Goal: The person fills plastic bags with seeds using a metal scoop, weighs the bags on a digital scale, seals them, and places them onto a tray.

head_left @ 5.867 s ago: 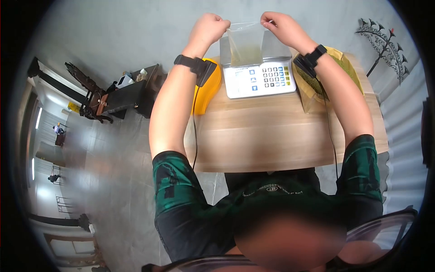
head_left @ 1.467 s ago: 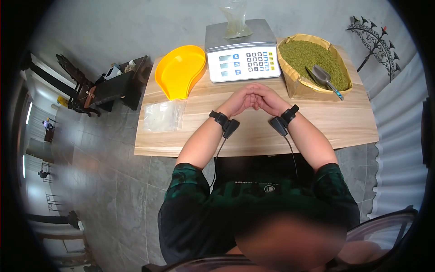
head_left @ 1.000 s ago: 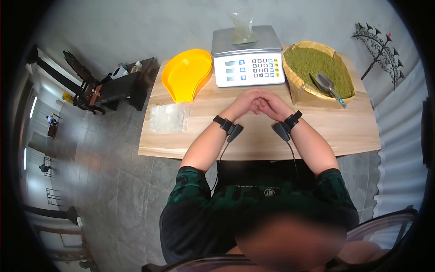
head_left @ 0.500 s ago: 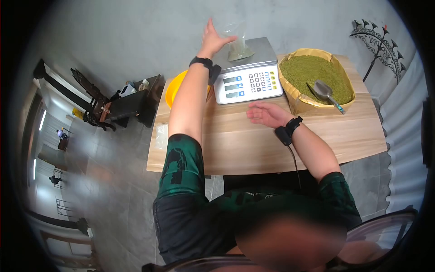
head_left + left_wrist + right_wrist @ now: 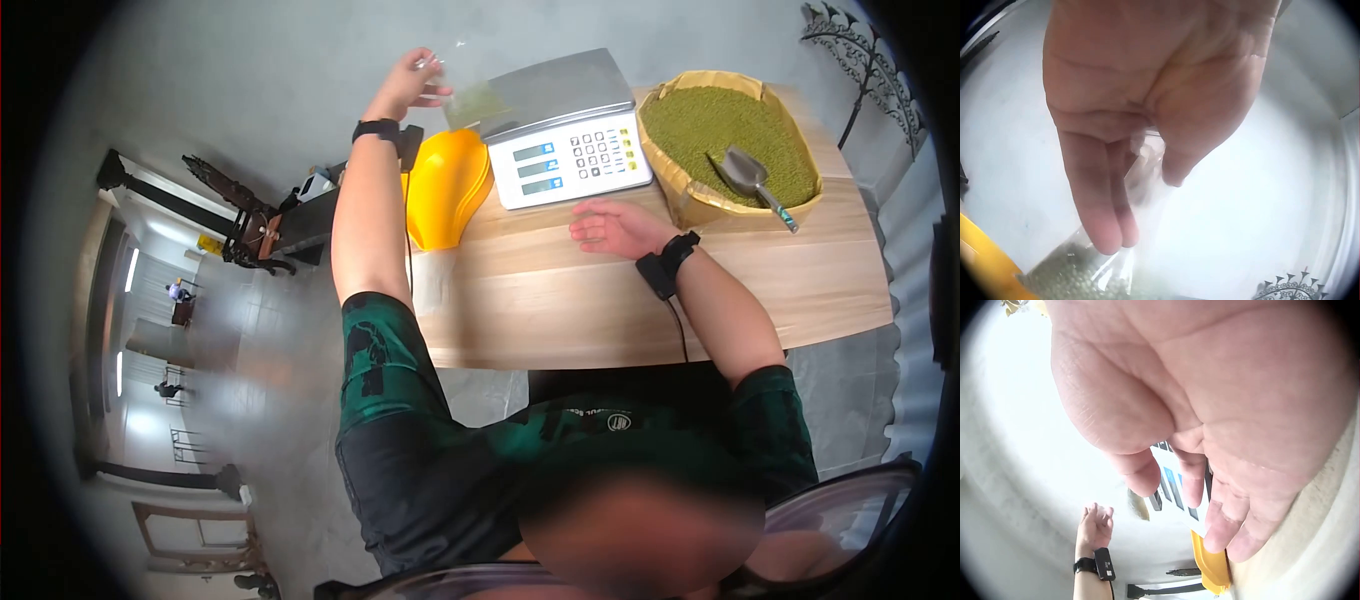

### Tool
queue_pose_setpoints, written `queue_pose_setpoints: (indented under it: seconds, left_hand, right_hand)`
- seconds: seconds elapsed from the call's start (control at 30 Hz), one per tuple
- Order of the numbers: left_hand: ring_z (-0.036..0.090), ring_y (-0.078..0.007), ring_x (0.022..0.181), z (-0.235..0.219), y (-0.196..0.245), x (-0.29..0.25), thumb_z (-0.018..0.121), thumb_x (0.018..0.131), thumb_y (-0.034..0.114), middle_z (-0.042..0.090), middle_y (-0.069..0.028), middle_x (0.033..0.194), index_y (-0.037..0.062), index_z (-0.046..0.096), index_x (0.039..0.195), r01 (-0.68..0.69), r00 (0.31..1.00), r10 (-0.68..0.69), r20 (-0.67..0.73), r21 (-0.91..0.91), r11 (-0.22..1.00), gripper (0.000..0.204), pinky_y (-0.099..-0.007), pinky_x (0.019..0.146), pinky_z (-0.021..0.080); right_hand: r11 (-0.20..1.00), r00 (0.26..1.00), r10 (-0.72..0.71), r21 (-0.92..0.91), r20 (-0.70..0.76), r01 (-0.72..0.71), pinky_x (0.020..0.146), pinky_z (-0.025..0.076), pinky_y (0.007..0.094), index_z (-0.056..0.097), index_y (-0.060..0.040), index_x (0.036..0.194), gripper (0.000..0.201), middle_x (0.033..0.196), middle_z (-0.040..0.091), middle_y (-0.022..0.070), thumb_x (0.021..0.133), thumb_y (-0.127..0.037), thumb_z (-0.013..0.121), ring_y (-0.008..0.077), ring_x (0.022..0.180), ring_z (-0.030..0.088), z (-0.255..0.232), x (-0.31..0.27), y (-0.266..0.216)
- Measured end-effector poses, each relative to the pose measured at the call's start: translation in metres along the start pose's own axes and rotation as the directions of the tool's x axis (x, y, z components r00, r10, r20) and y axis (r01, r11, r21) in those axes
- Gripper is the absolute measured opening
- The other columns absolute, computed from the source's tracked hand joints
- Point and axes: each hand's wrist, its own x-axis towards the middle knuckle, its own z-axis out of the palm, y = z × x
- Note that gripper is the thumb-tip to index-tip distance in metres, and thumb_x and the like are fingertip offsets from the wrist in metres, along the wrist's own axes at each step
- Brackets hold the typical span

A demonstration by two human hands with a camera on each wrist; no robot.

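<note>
My left hand (image 5: pixel 408 85) pinches the top of a clear plastic bag (image 5: pixel 478 103) at the left side of the scale platform, over the yellow pan. In the left wrist view, the thumb and fingers close on the bag's gathered neck, and small green beans (image 5: pixel 1075 272) sit in its lower part. My right hand (image 5: pixel 622 228) rests by the table in front of the white digital scale (image 5: pixel 575 165), its fingers extended and holding nothing. In the right wrist view, the right fingers (image 5: pixel 1241 544) hang loosely.
A yellow scoop-shaped pan (image 5: pixel 445 185) lies left of the scale. Nearer the front edge are flat clear bags (image 5: pixel 435 280), partly behind the left arm. To the right stands a paper sack (image 5: pixel 690 205) of green beans with a metal scoop (image 5: pixel 745 172) on top.
My clasped hands have parted. The left hand has reached to the bag on the scale, taken it by the top and moved it left off the platform's middle. The right hand stays near the scale.
</note>
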Motion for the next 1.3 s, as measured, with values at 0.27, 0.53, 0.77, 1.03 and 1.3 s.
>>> queue_pose_setpoints:
  seconds: [0.27,0.53,0.77,1.03,1.3]
  left_hand:
    - [0.058,-0.0435,0.107,-0.03,-0.075,-0.021,0.044,0.103,0.033,0.044,-0.0098,0.13,0.0143,0.044,0.12,0.259,0.964,-0.254,-0.077,0.056,0.964,0.025,-0.0482,0.082,0.056]
    - [0.058,-0.0475,0.108,-0.017,-0.143,0.002,0.036,0.105,0.022,0.046,-0.013,0.126,0.0094,0.038,0.123,0.208,0.942,-0.284,-0.18,-0.352,0.913,0.023,-0.0536,0.081,0.057]
    - [0.056,-0.0391,0.11,0.0,-0.175,0.036,0.041,0.102,0.012,0.046,-0.0139,0.125,0.0111,0.037,0.12,0.089,0.862,-0.374,-0.343,-0.623,0.777,0.019,-0.0555,0.078,0.058]
    - [0.055,-0.0378,0.108,0.022,-0.179,0.019,0.055,0.096,0.017,0.043,-0.0163,0.132,0.0138,0.025,0.133,-0.002,0.832,-0.308,-0.462,-0.558,0.83,0.048,-0.05,0.077,0.059]
    - [0.061,-0.0348,0.099,0.002,-0.166,-0.054,0.067,0.09,0.027,0.038,-0.0184,0.142,0.0159,0.002,0.152,0.156,0.848,-0.348,-0.4,-0.44,0.884,0.09,-0.0454,0.077,0.054]
  right_hand:
    - [1.0,1.0,-0.006,-0.016,-0.021,0.006,0.093,0.052,0.0419,0.057,-0.0041,0.117,0.027,0.109,0.063,0.0138,0.1,-0.024,0.052,0.0236,0.103,0.063,0.002,-0.001,0.0]
    - [1.0,1.0,0.007,-0.003,-0.005,-0.007,0.093,0.052,0.0422,0.056,-0.0034,0.119,0.029,0.111,0.063,0.0144,0.1,-0.024,0.052,0.024,0.104,0.062,0.0,0.001,0.0]
    - [0.999,1.0,0.006,-0.054,-0.02,-0.007,0.092,0.051,0.0405,0.056,-0.0059,0.121,0.03,0.112,0.063,0.0126,0.101,-0.028,0.05,0.0221,0.105,0.062,-0.001,0.0,-0.001]
    - [0.999,0.999,0.023,-0.031,-0.027,-0.024,0.092,0.051,0.0405,0.055,-0.0065,0.119,0.028,0.112,0.064,0.0128,0.101,-0.027,0.05,0.022,0.104,0.063,0.001,0.001,-0.001]
    - [0.999,1.0,0.019,-0.036,-0.017,-0.02,0.092,0.051,0.0407,0.056,-0.0066,0.118,0.027,0.11,0.064,0.0119,0.1,-0.026,0.051,0.0216,0.103,0.063,0.001,0.002,0.0]
